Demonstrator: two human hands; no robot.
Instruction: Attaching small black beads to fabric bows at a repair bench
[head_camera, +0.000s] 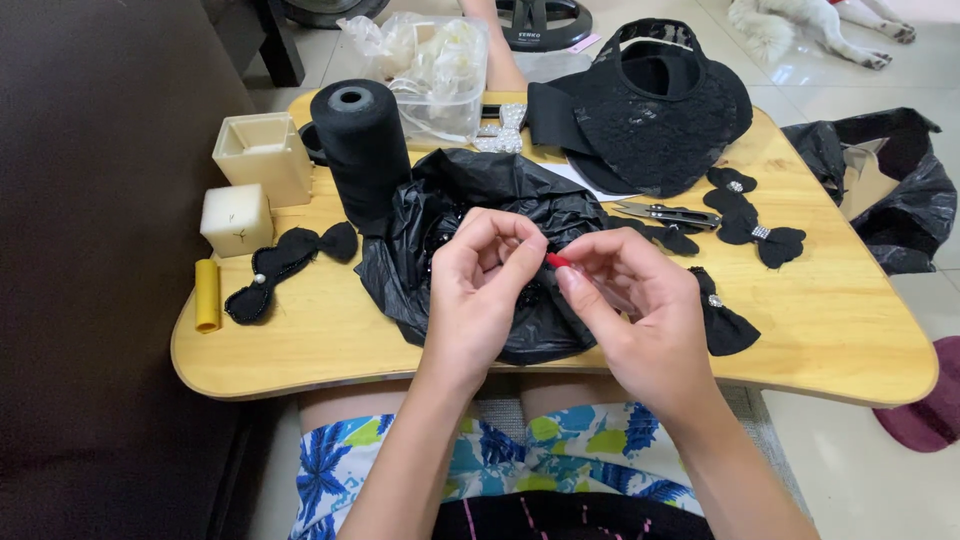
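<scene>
My left hand and my right hand meet over a crumpled black plastic bag on a wooden lap table. Between the fingertips of both hands sits a tiny red thing, too small to identify. My left fingers are curled, pinching near it. My right thumb and forefinger pinch it from the right. A black fabric bow with a sparkly centre lies just right of my right hand.
A black thread cone, two cream candles, a yellow roll, a black bow, small snips, more bows, a black lace visor and a clear plastic box share the table. A white dog lies beyond.
</scene>
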